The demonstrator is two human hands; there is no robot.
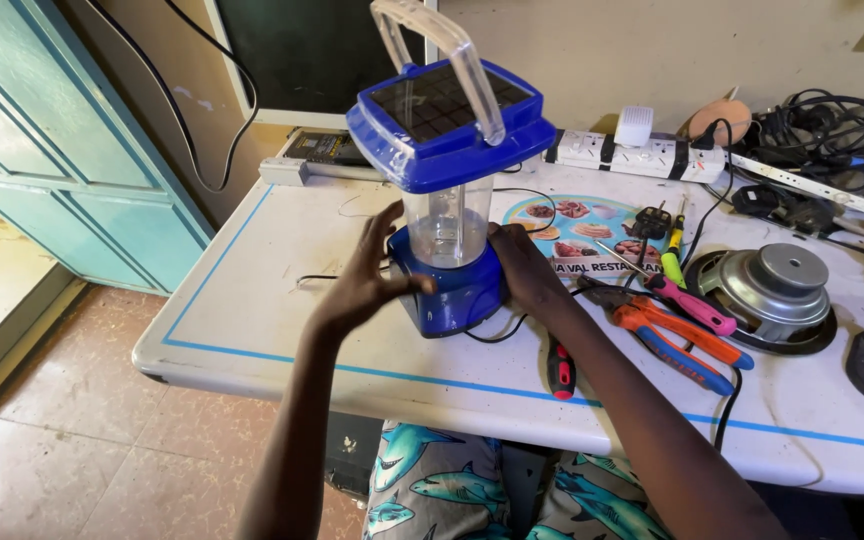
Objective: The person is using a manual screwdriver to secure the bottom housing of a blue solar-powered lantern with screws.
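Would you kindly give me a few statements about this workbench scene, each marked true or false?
1. Both hands hold the blue base of the lantern, the left hand on one side and the right hand on the other. True.
2. The lantern lies on its side. False: it stands upright on the white table, handle up.
3. A dark solar panel sits on the lantern's blue top. True.
4. The orange-handled pliers are in the right hand. False: they lie on the table, to the right of that hand.
5. The loudspeaker stands on the floor. False: it rests on the table.
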